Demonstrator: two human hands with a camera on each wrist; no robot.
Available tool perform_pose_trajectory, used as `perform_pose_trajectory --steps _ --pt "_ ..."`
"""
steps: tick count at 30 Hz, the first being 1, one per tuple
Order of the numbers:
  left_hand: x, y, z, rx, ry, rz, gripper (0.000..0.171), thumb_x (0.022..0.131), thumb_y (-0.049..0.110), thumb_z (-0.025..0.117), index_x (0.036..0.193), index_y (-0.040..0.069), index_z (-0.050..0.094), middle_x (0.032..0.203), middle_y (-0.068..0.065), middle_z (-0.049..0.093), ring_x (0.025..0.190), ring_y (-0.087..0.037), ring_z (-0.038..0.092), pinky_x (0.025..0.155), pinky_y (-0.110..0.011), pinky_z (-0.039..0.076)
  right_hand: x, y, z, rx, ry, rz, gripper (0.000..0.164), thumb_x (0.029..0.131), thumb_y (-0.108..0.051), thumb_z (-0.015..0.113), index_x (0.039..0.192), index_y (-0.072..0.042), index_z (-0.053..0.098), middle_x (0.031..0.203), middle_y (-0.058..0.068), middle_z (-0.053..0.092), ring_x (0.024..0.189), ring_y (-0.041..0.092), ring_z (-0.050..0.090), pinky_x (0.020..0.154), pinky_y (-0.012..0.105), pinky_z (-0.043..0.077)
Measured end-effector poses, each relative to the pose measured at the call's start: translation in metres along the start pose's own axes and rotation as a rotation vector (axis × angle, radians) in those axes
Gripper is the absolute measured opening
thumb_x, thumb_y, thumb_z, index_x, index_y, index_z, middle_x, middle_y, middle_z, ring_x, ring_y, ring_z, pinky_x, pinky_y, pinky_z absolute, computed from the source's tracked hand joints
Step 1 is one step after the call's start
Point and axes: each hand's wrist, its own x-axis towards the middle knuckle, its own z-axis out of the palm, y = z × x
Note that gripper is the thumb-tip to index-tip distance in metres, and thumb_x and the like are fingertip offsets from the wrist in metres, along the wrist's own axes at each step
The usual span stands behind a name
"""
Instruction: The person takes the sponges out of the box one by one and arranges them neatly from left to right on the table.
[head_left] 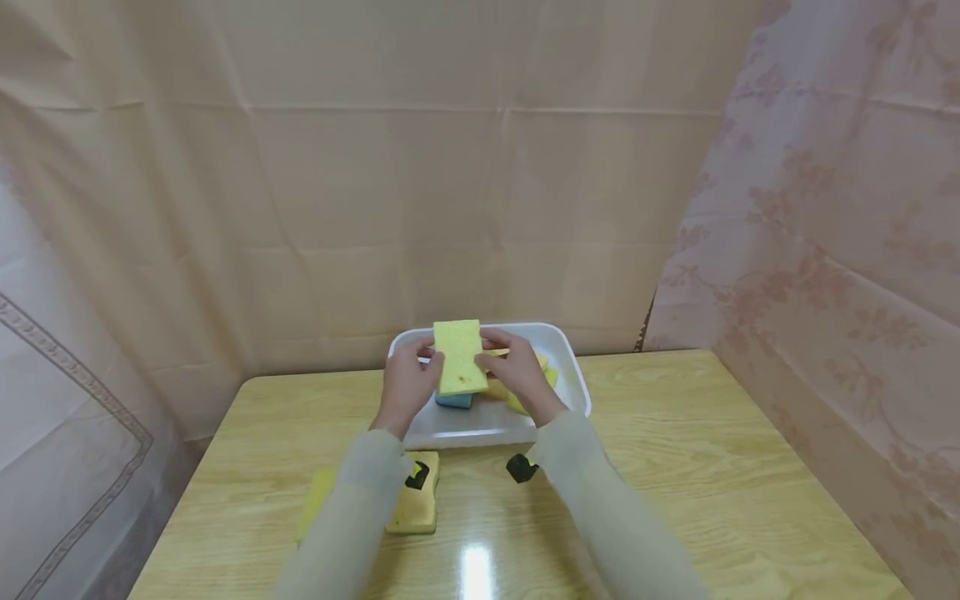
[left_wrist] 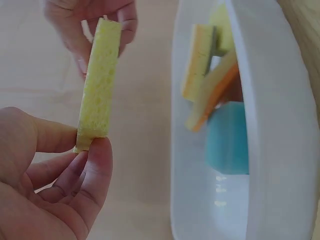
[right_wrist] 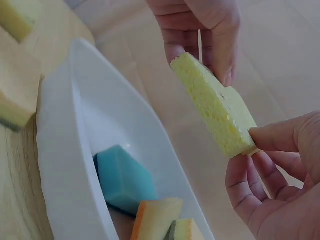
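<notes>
Both hands hold a yellow sponge (head_left: 461, 357) up over a white tray (head_left: 480, 437), its broad face tilted up in the head view. My left hand (head_left: 408, 379) pinches one side edge between thumb and fingers. On the opposite edge, my right hand (head_left: 519, 371) grips it the same way. Seen from the left wrist, the sponge (left_wrist: 99, 82) shows its narrow porous side. Below it in the tray lie a blue sponge (right_wrist: 125, 179), an orange-edged sponge (right_wrist: 156, 217) and more yellow sponges, partly hidden by the right hand in the head view.
On the wooden table (head_left: 675, 467), a tan sponge (head_left: 417, 508) lies in front of the tray, partly behind the left forearm. A yellow sponge (head_left: 318, 493) sits farther left. A beige curtain (head_left: 450, 208) hangs behind the table, and a floral cloth (head_left: 840, 292) hangs at right.
</notes>
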Motion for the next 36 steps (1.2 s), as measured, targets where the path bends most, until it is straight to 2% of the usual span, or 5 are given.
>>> perform_pose_trajectory --steps 6,13,21,25,36 --pt "-0.020 0.008 -0.005 -0.048 0.032 0.031 0.034 0.094 0.011 0.065 0.125 -0.003 0.068 0.102 -0.015 0.073 0.085 -0.028 0.070 0.080 -0.043 0.058 -0.023 0.002 -0.001 0.075 0.029 0.002 0.049 0.090 -0.006 0.072 0.138 -0.008 0.062 0.122 0.012 0.064 0.092 0.022 0.064 0.080 0.038 0.060" --pt "-0.048 0.005 -0.005 -0.087 0.065 0.010 0.030 0.093 0.010 0.067 0.121 0.001 0.072 0.099 -0.011 0.074 0.080 -0.025 0.071 0.075 -0.039 0.058 -0.052 0.013 0.001 0.149 0.018 0.034 0.049 0.091 -0.009 0.074 0.139 -0.008 0.062 0.122 0.011 0.063 0.090 0.019 0.064 0.078 0.034 0.060" --pt "-0.072 -0.002 -0.004 -0.134 0.054 0.000 0.029 0.094 0.009 0.068 0.120 -0.002 0.071 0.097 -0.013 0.073 0.077 -0.022 0.068 0.067 -0.032 0.056 -0.074 0.023 0.002 0.123 -0.001 -0.025 0.048 0.092 -0.007 0.074 0.138 0.000 0.061 0.120 0.017 0.062 0.082 0.018 0.061 0.074 0.040 0.061" --pt "-0.083 -0.003 -0.003 -0.155 0.046 -0.021 0.029 0.094 0.008 0.069 0.121 -0.002 0.071 0.098 -0.013 0.073 0.077 -0.020 0.068 0.069 -0.032 0.055 -0.086 0.025 0.002 0.106 0.000 -0.025 0.048 0.092 -0.007 0.074 0.138 -0.001 0.061 0.119 0.016 0.062 0.084 0.019 0.061 0.075 0.042 0.061" --pt "-0.111 -0.003 0.002 -0.187 0.013 -0.087 0.029 0.095 0.009 0.069 0.122 -0.003 0.070 0.100 -0.012 0.072 0.079 -0.019 0.066 0.069 -0.029 0.055 -0.112 0.034 -0.001 0.086 0.001 0.016 0.047 0.092 -0.009 0.075 0.137 -0.004 0.063 0.117 0.015 0.063 0.087 0.021 0.064 0.071 0.031 0.059"
